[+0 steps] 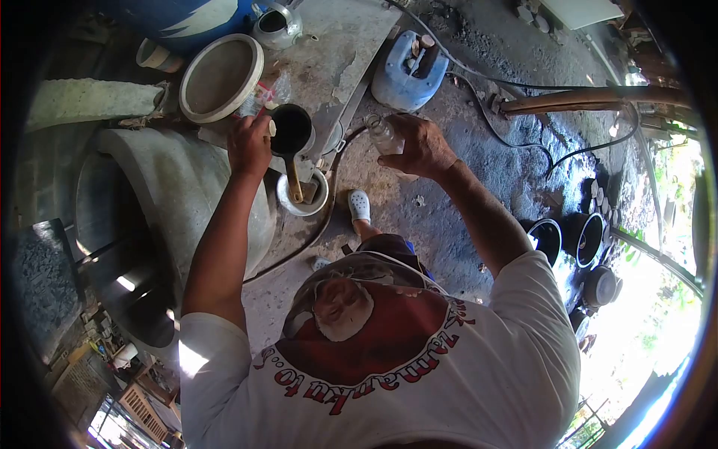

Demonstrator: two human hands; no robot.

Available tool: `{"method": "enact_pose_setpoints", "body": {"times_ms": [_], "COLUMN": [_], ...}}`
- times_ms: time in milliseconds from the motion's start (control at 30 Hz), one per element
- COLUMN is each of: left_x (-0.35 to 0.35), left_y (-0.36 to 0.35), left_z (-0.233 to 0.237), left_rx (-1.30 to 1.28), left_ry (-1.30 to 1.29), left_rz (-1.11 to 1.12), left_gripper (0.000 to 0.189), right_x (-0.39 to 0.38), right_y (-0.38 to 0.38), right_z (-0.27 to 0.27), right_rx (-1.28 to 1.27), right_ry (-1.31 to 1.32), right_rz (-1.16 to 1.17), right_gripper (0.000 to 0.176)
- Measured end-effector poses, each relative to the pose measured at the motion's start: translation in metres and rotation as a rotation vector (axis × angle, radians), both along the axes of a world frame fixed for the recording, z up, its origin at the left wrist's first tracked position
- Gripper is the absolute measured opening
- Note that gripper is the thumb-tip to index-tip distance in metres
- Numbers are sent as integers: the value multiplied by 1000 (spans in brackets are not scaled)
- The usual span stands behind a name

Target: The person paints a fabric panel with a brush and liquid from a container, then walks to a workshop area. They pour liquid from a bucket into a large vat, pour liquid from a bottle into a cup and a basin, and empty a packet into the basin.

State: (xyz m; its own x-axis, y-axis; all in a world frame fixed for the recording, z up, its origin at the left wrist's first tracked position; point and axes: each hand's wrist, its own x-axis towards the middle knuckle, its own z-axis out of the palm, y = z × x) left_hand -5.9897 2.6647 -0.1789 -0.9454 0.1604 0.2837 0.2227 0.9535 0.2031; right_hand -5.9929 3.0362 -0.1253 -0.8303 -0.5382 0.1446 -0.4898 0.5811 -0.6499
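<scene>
In the head view, my right hand (422,146) is wrapped round a clear glass bottle (383,136), its neck pointing up and to the left. My left hand (250,145) is closed, with a small pale piece (271,128) like a stopper at its fingertips. Just right of that hand is a dark round dipper (291,133) with a long yellowish handle running towards me. The handle's end lies over a white bucket (323,196) on the floor.
A grey table (336,45) carries a round pale-rimmed sieve-like tray (252,82) and a metal kettle (275,27). Beyond stands a blue jerrycan (407,82). Hoses cross the wet floor, and black buckets (590,239) stand at right. A large curved concrete oven-like structure (202,179) is at left.
</scene>
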Motion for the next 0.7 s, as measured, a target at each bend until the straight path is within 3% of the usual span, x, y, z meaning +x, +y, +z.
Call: {"method": "enact_pose_setpoints", "body": {"times_ms": [700], "left_x": [6], "left_y": [-2], "left_z": [-1], "left_rx": [93], "left_ry": [-42], "left_rz": [81], "left_gripper": [32], "right_x": [1], "right_y": [-5], "right_z": [0], "right_rx": [-5], "right_ry": [16], "right_rz": [9], "right_gripper": [49]}}
